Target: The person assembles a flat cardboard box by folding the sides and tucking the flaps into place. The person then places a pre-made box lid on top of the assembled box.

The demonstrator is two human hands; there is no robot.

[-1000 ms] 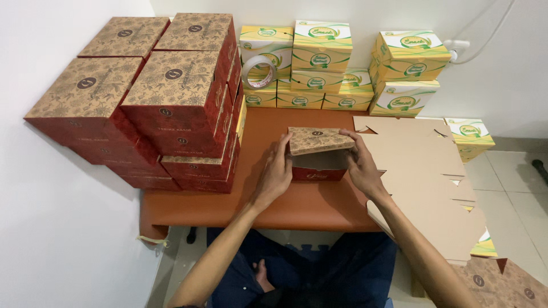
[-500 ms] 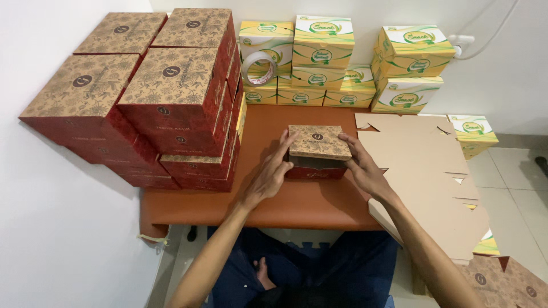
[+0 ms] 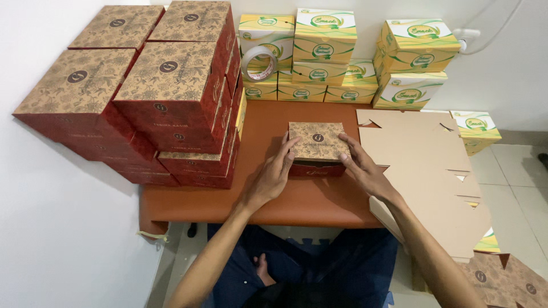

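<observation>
Small red carton with patterned brown lid [image 3: 317, 147], resting at the centre of the orange tabletop [image 3: 297, 199]. Left hand [image 3: 274, 174] and right hand [image 3: 361, 165] press its opposite sides, fingers curled over the lid edges. Judged light, thin-walled and crushable; best held by the side walls near the corners.

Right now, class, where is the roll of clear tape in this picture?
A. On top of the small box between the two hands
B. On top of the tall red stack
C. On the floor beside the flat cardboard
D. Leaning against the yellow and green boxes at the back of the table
D: the roll of tape stands on edge against the yellow and green boxes at the back of the orange table.
</observation>
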